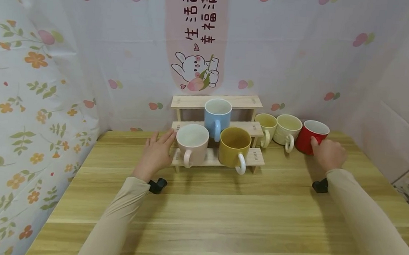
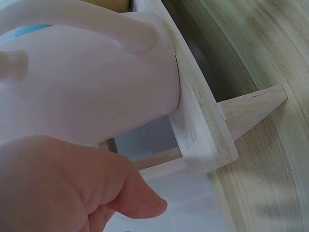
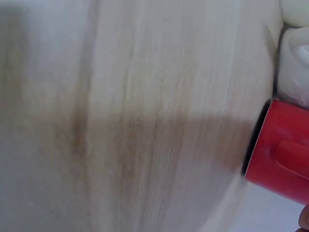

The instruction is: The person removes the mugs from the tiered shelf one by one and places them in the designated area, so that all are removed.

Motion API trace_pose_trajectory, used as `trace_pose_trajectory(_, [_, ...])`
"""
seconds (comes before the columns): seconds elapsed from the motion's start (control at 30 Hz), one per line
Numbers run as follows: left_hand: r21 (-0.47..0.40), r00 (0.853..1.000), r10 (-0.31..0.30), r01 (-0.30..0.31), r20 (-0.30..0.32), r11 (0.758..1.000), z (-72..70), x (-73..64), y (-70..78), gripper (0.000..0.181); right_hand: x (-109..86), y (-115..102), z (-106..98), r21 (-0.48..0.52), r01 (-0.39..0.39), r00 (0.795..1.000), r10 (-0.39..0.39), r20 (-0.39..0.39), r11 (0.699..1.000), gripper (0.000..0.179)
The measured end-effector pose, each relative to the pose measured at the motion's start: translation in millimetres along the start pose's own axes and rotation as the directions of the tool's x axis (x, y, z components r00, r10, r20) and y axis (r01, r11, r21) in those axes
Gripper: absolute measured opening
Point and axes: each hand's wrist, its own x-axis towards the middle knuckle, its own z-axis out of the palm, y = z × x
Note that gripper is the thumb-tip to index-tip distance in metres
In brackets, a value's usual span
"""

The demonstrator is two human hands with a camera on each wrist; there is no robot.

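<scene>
L hand (image 1: pixel 155 153), fingers extended, lay at the wood riser's (image 1: pixel 188 102) L end by pink mug (image 1: pixel 191 146); L wrist cam showed thumb (image 2: pixel 145 200) close-up. R hand (image 1: pixel 330 154) touched red mug (image 1: pixel 305 140), far R, grip unclear; handle (image 3: pixel 292 159) plain only in R wrist cam. Wood-grain counter (image 1: pixel 236 226) below; floral cloth (image 1: pixel 19 149) hung L, bunny print (image 1: pixel 196 69) behind.

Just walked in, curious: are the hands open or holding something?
Left hand: open, at the wooden rack.
Right hand: closed, holding the red mug.

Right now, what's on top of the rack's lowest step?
On the lowest step: pink mug at left, mustard mug at right. The wood directly under both mugs is covered, can't see it.
</scene>
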Motion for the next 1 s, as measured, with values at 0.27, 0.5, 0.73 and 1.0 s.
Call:
trace_pose_trajectory(0.27, [-0.007,1.000,0.008,-0.008,0.008,1.000,4.7,1.8,3.8,0.074,5.2,8,7,-0.015,-0.035,0.999,0.035,-0.001,0.999,0.071])
trace_pose_trajectory(0.5, [-0.003,1.000,-0.012,0.012,-0.007,1.000,1.5,0.1,3.2,0.075,15.8,2,11,0.012,-0.005,1.000,0.005,-0.030,1.000,0.071])
trace_pose_trajectory(0.73, [-0.003,1.000,-0.004,0.004,-0.007,1.000,0.8,-1.0,2.7,0.075,10.9,0,9,0.047,0.023,0.998,-0.020,-0.055,0.999,0.061])
trace_pose_trajectory(1.0, [-0.001,1.000,-0.005,0.005,-0.014,1.000,1.6,-0.9,3.0,0.075,5.8,-3,-4,0.009,0.045,0.996,-0.045,0.078,0.999,0.066])
